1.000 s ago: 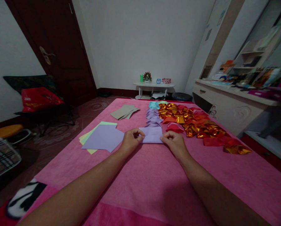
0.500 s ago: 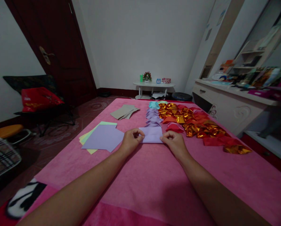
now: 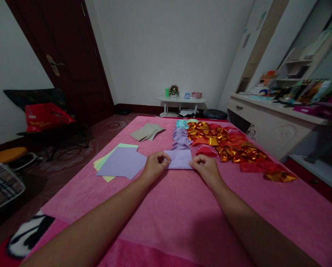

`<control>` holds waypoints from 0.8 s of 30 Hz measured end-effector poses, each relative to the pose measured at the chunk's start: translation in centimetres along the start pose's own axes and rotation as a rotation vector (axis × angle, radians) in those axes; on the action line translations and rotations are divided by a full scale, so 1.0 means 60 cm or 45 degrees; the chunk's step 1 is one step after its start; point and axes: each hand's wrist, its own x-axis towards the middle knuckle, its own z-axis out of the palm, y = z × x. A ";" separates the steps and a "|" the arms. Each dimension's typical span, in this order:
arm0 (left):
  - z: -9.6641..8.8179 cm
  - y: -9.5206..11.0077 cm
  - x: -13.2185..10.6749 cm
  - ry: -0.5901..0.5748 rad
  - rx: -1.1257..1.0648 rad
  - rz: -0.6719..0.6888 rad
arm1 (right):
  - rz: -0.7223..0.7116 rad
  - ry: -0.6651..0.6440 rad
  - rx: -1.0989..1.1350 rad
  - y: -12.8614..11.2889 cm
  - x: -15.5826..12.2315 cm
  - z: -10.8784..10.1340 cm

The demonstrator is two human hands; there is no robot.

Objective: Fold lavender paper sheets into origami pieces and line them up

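A folded sheet of purple paper (image 3: 178,160) lies flat in front of me, its straight near edge facing my body. My left hand (image 3: 156,164) pinches its left side between thumb and forefinger. On the right side, my right hand (image 3: 204,166) grips the same sheet with thumb and fingertips. Just beyond it runs a column of folded purple paper pieces (image 3: 181,138). Left of my left hand rest flat sheets of purple paper (image 3: 121,162) over yellow and green ones.
The pink cloth (image 3: 166,207) covers the surface under everything. Folded gold foil pieces (image 3: 227,152) and red ones (image 3: 250,166) sit to the right. Grey-brown sheets (image 3: 147,132) lie at the far left. A dresser (image 3: 271,115) stands at right, a white table (image 3: 181,100) behind.
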 end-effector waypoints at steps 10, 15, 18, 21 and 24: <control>0.002 0.001 0.000 0.001 0.004 0.002 | 0.002 -0.008 -0.010 0.007 0.002 -0.001; 0.001 -0.003 0.000 -0.005 0.011 0.004 | -0.009 -0.012 -0.004 0.009 0.001 -0.001; 0.000 -0.002 0.001 -0.002 0.015 0.006 | -0.011 -0.012 -0.002 0.007 0.000 0.000; 0.000 -0.001 0.000 -0.002 0.014 0.005 | -0.012 -0.005 -0.006 0.005 0.001 0.000; 0.001 0.000 0.000 -0.002 0.007 0.001 | -0.012 -0.002 -0.008 0.005 0.002 -0.001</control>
